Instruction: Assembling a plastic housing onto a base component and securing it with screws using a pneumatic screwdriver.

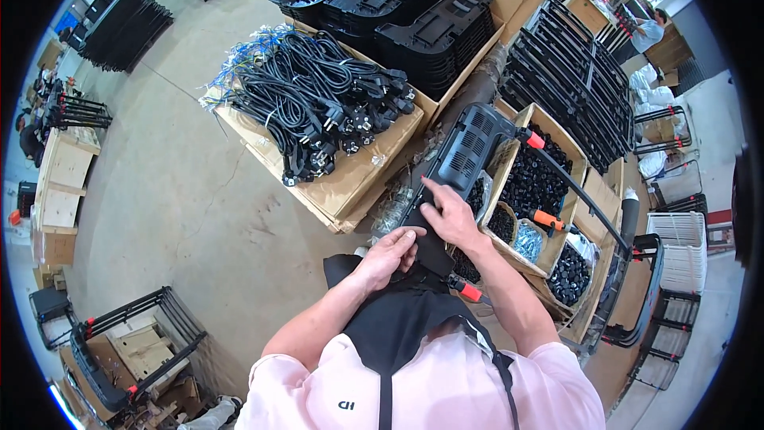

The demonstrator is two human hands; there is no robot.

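In front of my waist lies a long black plastic machine housing (465, 147) with slotted vents at its far end. It joins a black tubular frame with red sleeves. My right hand (452, 216) rests on its near half, index finger and thumb stretched apart along its edge. Just left of it, my left hand (388, 258) has its fingers curled in, thumb against index, at the housing's near end. Whatever may be inside those fingers is too small or hidden. An orange-and-black power screwdriver (549, 220) lies over the parts trays to the right.
Power cords with plugs (318, 103) are heaped on a cardboard-covered stack at the front left. Behind it, a large carton holds stacked black covers (438, 24). To the right, wooden trays hold black knobs (537, 175) and small silver screws (528, 241). Black tubular frames (569, 84) stand beyond.
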